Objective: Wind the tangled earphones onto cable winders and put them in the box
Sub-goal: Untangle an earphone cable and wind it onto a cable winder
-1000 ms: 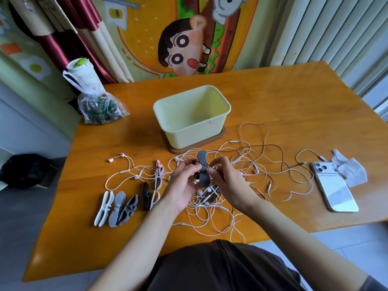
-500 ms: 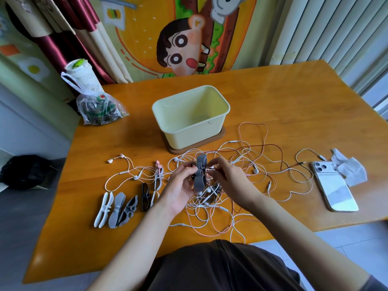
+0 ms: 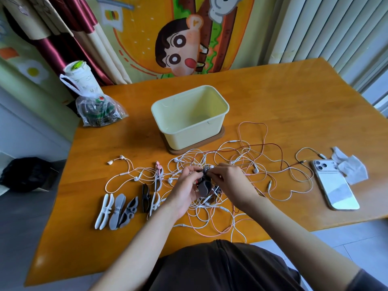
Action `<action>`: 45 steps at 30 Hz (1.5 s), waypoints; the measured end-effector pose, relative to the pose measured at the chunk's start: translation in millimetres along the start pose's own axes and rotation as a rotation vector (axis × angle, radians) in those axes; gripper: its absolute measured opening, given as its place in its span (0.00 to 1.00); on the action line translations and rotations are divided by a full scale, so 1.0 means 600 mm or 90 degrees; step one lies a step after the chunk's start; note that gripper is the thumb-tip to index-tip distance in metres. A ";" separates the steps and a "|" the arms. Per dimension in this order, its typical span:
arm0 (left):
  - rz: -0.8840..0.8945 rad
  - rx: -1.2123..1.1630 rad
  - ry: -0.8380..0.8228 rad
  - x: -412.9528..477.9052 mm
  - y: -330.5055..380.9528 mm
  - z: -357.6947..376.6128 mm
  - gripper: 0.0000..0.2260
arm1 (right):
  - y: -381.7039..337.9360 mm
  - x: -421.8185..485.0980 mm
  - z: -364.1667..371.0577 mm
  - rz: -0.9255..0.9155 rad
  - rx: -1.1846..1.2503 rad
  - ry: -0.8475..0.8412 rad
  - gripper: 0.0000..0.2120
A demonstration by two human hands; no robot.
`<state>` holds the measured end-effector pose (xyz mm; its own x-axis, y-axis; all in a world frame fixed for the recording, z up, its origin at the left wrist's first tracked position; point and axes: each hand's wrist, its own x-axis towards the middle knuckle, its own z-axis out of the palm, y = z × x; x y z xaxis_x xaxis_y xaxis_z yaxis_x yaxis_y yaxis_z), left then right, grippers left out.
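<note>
Evidently bracing the winder (image 3: 204, 186) in the left hand (image 3: 185, 191), pinching the earphones (image 3: 255, 170) with the right hand (image 3: 233, 181) for wrapping.

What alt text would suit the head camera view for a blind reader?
A left hand grips a grey winder while the right hand pinches its top, above tangled earphones on a wooden table. An empty box stands behind; spare winders lie left, a phone right.
</note>
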<state>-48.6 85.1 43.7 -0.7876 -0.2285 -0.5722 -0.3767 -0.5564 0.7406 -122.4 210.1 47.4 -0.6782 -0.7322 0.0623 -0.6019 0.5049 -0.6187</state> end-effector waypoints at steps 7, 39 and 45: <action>0.170 0.592 0.130 0.007 0.004 -0.002 0.07 | 0.014 -0.001 0.001 0.034 -0.008 -0.011 0.11; -0.048 0.312 -0.053 0.023 -0.003 -0.001 0.08 | 0.012 0.005 -0.017 -0.030 -0.090 -0.093 0.09; -0.077 0.246 -0.038 0.027 -0.006 -0.001 0.07 | 0.009 0.009 -0.012 -0.030 -0.071 -0.072 0.10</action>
<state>-59.7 82.8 31.3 -0.7496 -0.1266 -0.6496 -0.6141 -0.2330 0.7541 -132.5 212.5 50.2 -0.6002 -0.7998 -0.0032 -0.6790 0.5116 -0.5265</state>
